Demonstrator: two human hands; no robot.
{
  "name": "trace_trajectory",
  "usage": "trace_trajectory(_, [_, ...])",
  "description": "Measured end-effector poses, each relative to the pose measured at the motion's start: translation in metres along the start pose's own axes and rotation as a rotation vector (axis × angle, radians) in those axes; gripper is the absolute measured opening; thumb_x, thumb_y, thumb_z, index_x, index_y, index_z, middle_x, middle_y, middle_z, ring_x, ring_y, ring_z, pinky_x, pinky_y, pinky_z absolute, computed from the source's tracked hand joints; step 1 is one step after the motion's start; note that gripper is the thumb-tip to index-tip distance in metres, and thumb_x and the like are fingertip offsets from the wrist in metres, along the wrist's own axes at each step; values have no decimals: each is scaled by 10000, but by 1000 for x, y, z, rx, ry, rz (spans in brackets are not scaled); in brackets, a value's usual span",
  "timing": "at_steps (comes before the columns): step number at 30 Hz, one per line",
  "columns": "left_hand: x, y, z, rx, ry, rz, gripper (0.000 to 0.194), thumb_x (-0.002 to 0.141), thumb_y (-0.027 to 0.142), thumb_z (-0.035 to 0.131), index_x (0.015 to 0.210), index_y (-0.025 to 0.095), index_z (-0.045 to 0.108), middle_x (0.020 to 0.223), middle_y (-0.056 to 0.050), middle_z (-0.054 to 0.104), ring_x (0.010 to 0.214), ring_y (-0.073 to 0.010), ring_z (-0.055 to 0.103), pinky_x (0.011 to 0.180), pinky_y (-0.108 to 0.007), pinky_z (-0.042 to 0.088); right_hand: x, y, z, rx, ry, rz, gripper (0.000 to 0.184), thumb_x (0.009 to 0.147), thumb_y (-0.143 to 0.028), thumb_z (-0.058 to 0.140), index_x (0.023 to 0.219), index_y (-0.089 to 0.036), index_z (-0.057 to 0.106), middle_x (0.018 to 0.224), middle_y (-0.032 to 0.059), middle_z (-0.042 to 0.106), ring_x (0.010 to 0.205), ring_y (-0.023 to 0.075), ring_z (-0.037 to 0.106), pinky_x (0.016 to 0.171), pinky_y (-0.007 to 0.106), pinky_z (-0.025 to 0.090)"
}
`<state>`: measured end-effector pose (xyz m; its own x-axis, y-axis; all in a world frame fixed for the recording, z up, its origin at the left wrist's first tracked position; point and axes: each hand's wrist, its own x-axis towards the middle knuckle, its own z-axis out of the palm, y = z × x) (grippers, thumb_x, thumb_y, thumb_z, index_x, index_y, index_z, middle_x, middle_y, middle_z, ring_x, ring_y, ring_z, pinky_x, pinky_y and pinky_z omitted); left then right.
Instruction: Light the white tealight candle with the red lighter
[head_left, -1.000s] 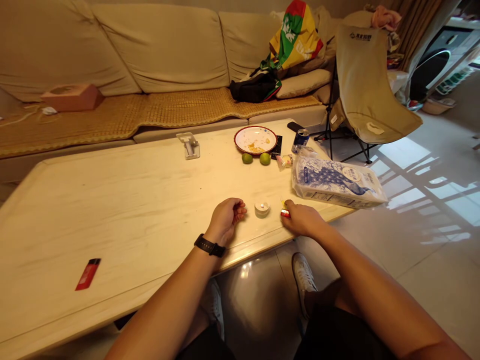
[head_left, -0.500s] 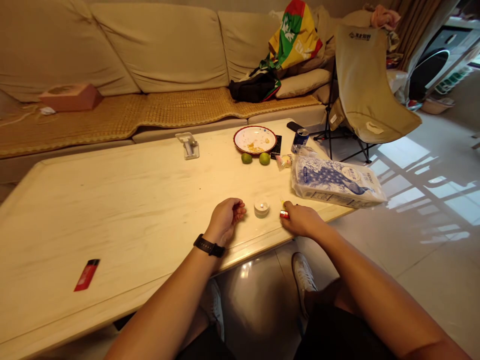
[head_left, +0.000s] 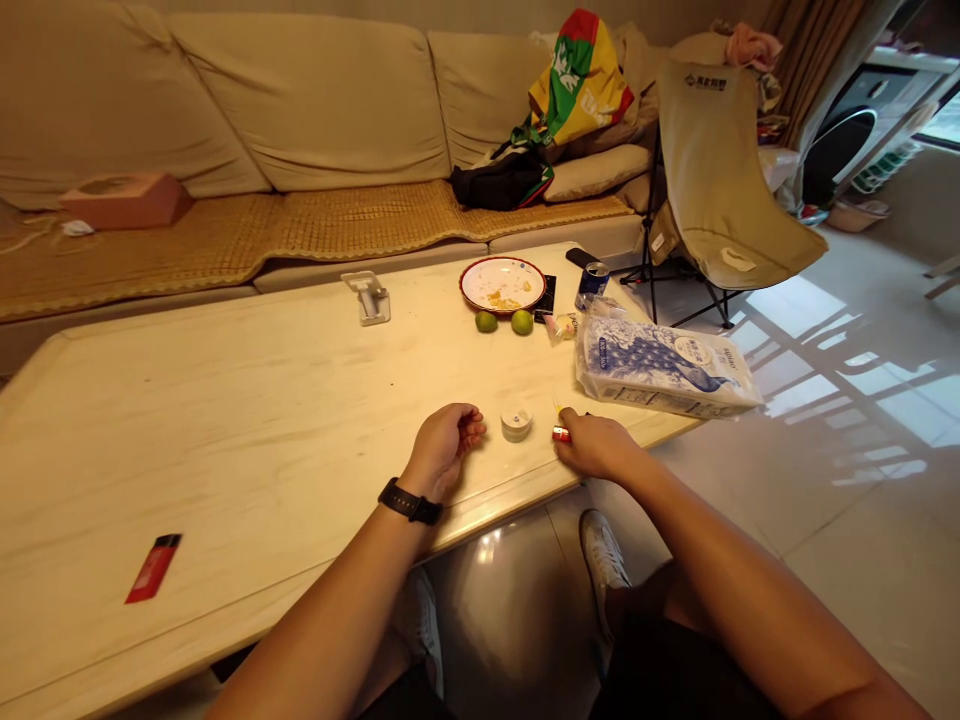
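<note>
Curling loosely with nothing visible in it, the left hand [head_left: 442, 452] rests at the edge of the pale table [head_left: 247, 420], while the right hand [head_left: 596, 447] closes around the end of a small red lighter [head_left: 561, 434], a thin yellow sliver [head_left: 556, 407] standing just beyond it. Between the hands sits one tealight candle [head_left: 516, 423], touching neither. Neither hand has shifted noticeably against these things since the earlier views; only the head's angle differs. Farther out on the tabletop lie a second red lighter [head_left: 154, 568], two limes [head_left: 485, 321], one plate [head_left: 502, 259] with crumbs, one blue can [head_left: 592, 285], one peacock-printed tissue pack [head_left: 664, 365], one dark phone [head_left: 581, 258] and one phone stand [head_left: 366, 298].
</note>
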<state>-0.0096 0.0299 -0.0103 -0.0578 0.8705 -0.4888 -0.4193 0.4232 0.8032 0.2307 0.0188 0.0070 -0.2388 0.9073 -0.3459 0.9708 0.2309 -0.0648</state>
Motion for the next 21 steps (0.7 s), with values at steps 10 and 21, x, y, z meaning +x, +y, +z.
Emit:
trace_trajectory(10, [-6,-14,4,537,25,409,173,759,312,645,873,184,627,762,-11,633,683,-148,584,656,-280,459,2,1,3,0,23,-20,418,898,-402,484,1247,-173,507,1051,158,722,949,319,683,748,356,450])
trace_trajectory(21, [-15,-32,11,900,-30,698,202,834,299,607,1017,216,618,736,19,504,691,-153,520,667,-281,439,4,-3,1,37,50,11,449,946,-435,454,1308,-171,476,1036,163,726,920,307,686,744,344,429])
